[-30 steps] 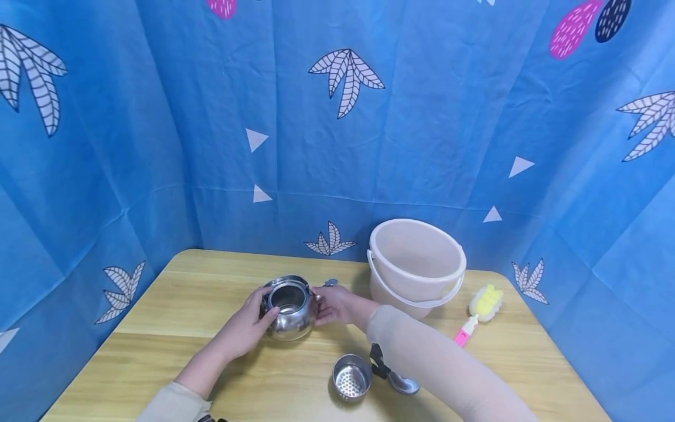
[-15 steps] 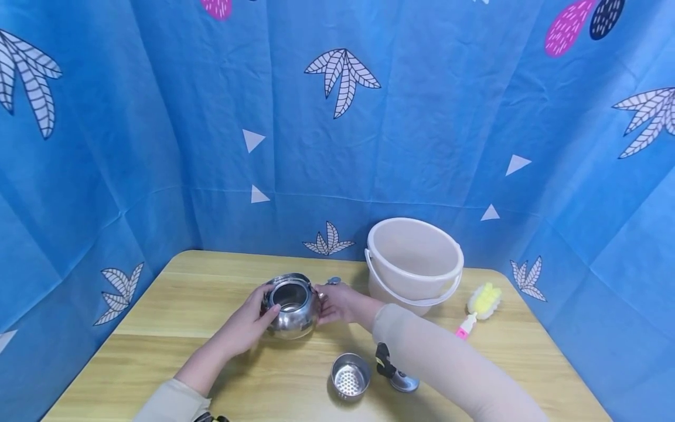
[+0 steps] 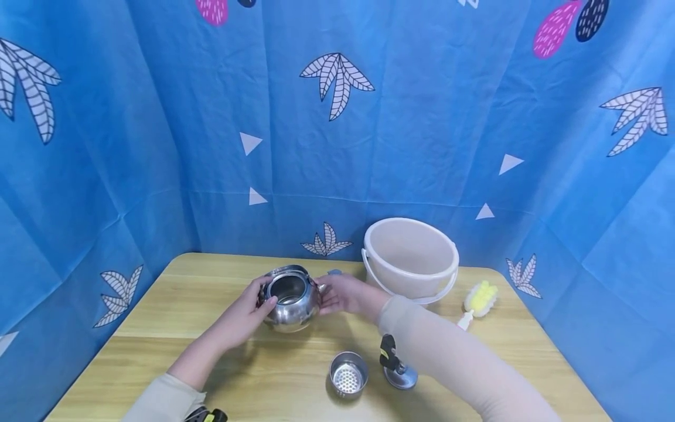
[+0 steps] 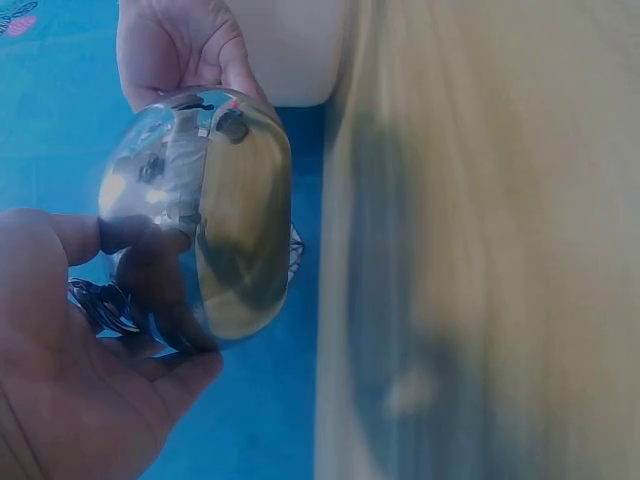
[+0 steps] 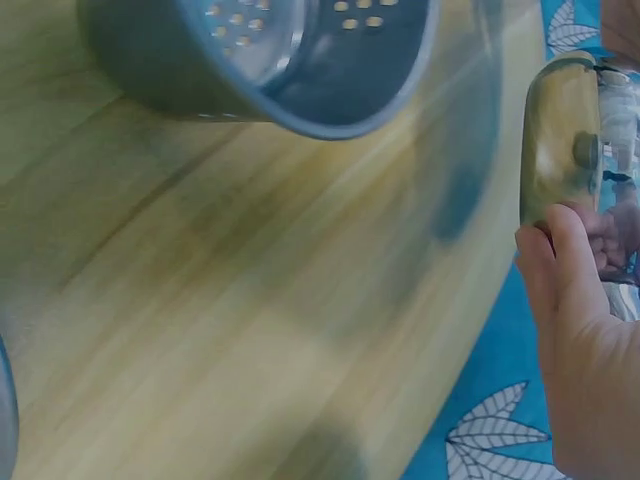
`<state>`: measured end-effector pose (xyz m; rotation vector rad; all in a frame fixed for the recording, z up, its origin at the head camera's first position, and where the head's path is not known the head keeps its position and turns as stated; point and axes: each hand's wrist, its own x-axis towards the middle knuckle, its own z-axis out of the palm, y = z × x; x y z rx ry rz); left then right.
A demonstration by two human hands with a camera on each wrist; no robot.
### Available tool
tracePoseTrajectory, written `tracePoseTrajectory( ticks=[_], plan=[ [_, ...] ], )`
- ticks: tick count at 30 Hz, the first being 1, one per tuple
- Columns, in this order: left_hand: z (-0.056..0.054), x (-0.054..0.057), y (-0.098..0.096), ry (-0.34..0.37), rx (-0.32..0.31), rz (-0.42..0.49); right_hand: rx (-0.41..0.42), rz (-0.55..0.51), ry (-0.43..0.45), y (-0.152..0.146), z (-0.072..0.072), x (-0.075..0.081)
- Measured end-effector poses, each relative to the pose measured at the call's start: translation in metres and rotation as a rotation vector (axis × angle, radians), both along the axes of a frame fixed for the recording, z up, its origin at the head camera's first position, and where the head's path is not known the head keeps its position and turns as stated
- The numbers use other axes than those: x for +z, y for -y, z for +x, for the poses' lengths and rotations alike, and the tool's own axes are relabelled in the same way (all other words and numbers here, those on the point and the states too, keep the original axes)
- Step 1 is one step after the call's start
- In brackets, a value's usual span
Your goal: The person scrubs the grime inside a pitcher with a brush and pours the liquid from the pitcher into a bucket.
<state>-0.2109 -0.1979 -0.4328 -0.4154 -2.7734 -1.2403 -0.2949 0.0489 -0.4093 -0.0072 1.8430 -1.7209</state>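
A shiny metal teapot (image 3: 290, 315) is held between both hands with its lidless mouth facing up and tilted toward me. My left hand (image 3: 244, 321) grips its left side, thumb at the rim. On the opposite side, my right hand (image 3: 345, 295) pinches the pot near its lower side; a small metal tip shows just behind that hand. The left wrist view shows the pot's smooth base (image 4: 245, 225) raised off the table. In front stands a metal strainer cup (image 3: 348, 374) with a perforated bottom. Beside it lies a round metal lid (image 3: 402, 378), partly hidden by the right wrist camera.
A white bucket (image 3: 385, 276) with a hanging handle stands at the back, right of the pot. To its right lies a brush (image 3: 481, 299) with a yellow and white head, its grip hidden by the right sleeve. Blue printed curtains (image 3: 316, 146) surround the wooden table (image 3: 158, 328).
Both hands have raised the teapot slightly and tilted it a little more. The head view has shifted a bit. Strainer cup, lid, bucket and brush stay where they were on the table.
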Motion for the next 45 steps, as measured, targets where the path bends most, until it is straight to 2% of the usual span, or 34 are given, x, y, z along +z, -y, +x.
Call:
tracePoseTrajectory(
  ticks=[12,19,26,31,37,45],
  plan=[
    [0.001,0.025,-0.003,-0.033,-0.043,0.008,0.002,-0.005,-0.032,-0.006,0.005,0.022],
    [-0.004,0.043,-0.004,-0.057,-0.071,-0.012,-0.026,-0.034,-0.056,-0.013,0.010,0.042],
    [-0.010,0.067,-0.007,-0.067,-0.097,-0.060,-0.048,-0.049,-0.072,-0.020,0.006,0.061],
    [-0.013,0.081,-0.013,-0.078,-0.122,-0.055,-0.067,-0.035,-0.076,-0.025,0.002,0.073],
    [-0.021,0.093,-0.020,-0.070,-0.134,-0.055,-0.062,-0.009,-0.097,-0.033,-0.001,0.084],
    [-0.025,0.107,-0.030,-0.064,-0.149,-0.069,-0.056,-0.003,-0.093,-0.045,-0.004,0.096]
  ],
)
